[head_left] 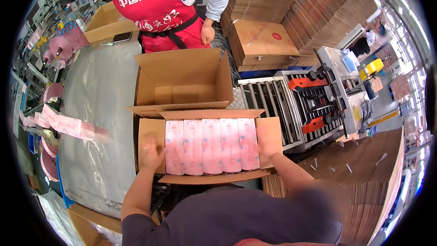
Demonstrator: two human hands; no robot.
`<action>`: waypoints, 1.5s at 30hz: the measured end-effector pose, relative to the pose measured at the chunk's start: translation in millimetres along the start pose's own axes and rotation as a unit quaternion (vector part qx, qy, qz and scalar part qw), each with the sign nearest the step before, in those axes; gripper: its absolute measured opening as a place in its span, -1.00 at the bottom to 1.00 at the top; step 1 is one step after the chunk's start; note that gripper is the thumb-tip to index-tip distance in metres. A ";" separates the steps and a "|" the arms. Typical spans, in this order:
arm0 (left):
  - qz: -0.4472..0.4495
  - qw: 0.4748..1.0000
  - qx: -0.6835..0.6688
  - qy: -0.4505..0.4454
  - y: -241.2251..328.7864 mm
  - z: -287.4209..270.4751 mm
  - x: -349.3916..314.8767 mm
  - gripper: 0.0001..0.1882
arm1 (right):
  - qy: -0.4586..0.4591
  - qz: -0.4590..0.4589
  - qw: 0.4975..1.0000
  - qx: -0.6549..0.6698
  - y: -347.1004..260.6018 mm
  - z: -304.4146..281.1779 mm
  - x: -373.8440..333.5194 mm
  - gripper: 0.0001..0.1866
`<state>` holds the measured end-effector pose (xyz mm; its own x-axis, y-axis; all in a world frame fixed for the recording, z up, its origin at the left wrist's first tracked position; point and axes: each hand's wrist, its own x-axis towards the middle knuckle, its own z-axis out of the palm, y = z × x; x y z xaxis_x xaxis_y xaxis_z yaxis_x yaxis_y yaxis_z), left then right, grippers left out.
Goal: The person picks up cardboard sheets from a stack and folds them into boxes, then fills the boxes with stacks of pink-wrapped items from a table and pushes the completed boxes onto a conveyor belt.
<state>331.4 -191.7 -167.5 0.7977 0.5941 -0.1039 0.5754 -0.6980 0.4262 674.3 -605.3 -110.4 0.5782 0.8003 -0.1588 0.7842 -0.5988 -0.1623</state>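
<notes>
In front of me stands an open cardboard carton (209,179), its flaps folded outward. Several pink packs (211,146) with blue and red prints fill it side by side in a row. At the left end, my left hand (152,151) is over the left flap, blurred, fingers stretched out and holding nothing that I can see. My right hand (265,142) lies along the right end of the row, beside the last pack and against the right flap. Its fingers are extended and slightly smeared.
A second open carton (182,77) stands just beyond. Opposite is a person in a red apron (159,9). Pink packs (75,126) come in over the metal table (95,168) at left. A roller conveyor (266,95) and flattened cartons (259,41) stand at right.
</notes>
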 end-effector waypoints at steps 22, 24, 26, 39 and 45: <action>0.093 0.865 0.114 -0.479 173.1 -85.5 49.7 0.24 | -0.433 0.086 0.882 0.168 -82.7 -75.0 30.5 -0.30; 0.049 0.962 0.150 -0.222 126.7 -47.2 39.6 0.26 | -0.245 0.065 0.947 0.197 -96.4 -111.0 48.8 -0.32; -0.002 0.997 0.037 -0.060 81.1 3.0 27.3 0.28 | 0.117 -0.071 0.978 0.160 -93.1 -115.8 69.2 -0.37; -0.119 0.929 -0.351 0.008 23.7 81.9 18.8 -0.24 | 0.058 0.081 0.994 0.036 -103.5 69.6 -34.2 -0.26; -0.148 0.901 -0.408 0.026 78.0 131.5 5.2 -0.35 | 0.074 0.007 0.996 0.039 -4.9 48.5 3.0 -0.32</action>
<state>404.2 -295.6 -253.0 0.6095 0.7384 -0.2887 0.4209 0.0072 0.9071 661.3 -601.4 -157.4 0.6205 0.7840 -0.0175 0.7592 -0.6062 -0.2369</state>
